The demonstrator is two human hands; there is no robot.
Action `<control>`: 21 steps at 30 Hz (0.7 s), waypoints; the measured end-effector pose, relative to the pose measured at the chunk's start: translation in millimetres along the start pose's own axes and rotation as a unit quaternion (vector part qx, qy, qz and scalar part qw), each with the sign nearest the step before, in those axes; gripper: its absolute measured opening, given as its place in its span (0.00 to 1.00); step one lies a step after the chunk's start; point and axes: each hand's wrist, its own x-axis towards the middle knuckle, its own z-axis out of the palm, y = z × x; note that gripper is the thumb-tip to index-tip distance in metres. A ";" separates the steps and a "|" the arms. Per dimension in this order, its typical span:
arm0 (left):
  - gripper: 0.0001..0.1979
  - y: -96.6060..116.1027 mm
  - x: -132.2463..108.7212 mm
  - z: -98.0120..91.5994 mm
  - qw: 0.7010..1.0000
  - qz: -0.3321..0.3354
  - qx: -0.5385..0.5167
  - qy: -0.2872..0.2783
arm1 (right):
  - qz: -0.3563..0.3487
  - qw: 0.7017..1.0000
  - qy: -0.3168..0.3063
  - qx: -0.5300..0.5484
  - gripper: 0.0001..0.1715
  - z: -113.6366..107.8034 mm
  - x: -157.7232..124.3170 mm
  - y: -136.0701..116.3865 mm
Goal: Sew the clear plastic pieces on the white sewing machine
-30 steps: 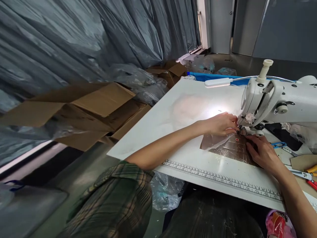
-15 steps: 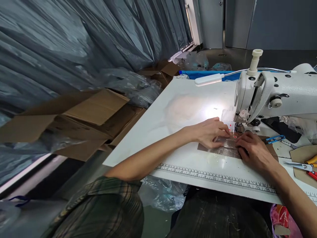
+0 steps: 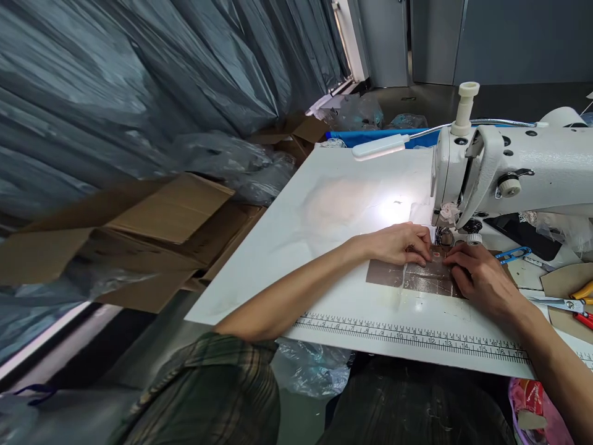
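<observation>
Head view, from left to right: an open brown cardboard box (image 3: 152, 216) sits beside the left edge of a white worktable (image 3: 273, 272). A dark green plaid sleeve (image 3: 222, 364) ends near the elbow, and the bare left forearm stretches from there across the table toward the far right. The left hand (image 3: 399, 243) lies palm down, wrist nearly straight, its fingers bent and their tips on a thin, shiny brown rectangular piece (image 3: 384, 272) with clear plastic film (image 3: 428, 282) over it. Its thumb is drawn in close to the fingers; whether they pinch the film or only press on it, I cannot tell.

That brown piece lies flat on the table, just nearer than the needle area of a white sewing machine (image 3: 523, 167), with a small reddish mark (image 3: 436, 254) between the two hands. Along the near edge runs a printed black ruler scale (image 3: 407, 337).

The right hand (image 3: 484, 275) rests at the right part of the piece, knuckles up, fingers curled toward the left hand and thumb a little apart from them; any pinch is hidden. Its forearm slants in from the near right corner. Farther right lie blue-handled snips (image 3: 513, 254) and silver-bladed scissors (image 3: 560, 303).
</observation>
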 end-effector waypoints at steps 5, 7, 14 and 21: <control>0.05 12.6 -0.3 -0.5 1.000 -0.014 -0.002 0.002 | 0.017 0.998 0.000 0.055 0.18 0.8 1.0 -16.5; 0.07 21.4 -0.7 -3.3 1.000 -0.016 -0.003 -0.006 | 0.036 0.998 -0.011 0.054 0.18 3.7 3.2 -22.3; 0.09 28.6 -19.0 -10.2 0.989 -0.081 -0.103 0.062 | 0.104 0.966 -0.069 0.224 0.13 0.4 4.5 -24.8; 0.14 21.7 -20.4 -26.2 0.981 -0.157 -0.105 0.050 | 0.180 0.933 -0.174 0.258 0.14 3.8 10.7 -39.8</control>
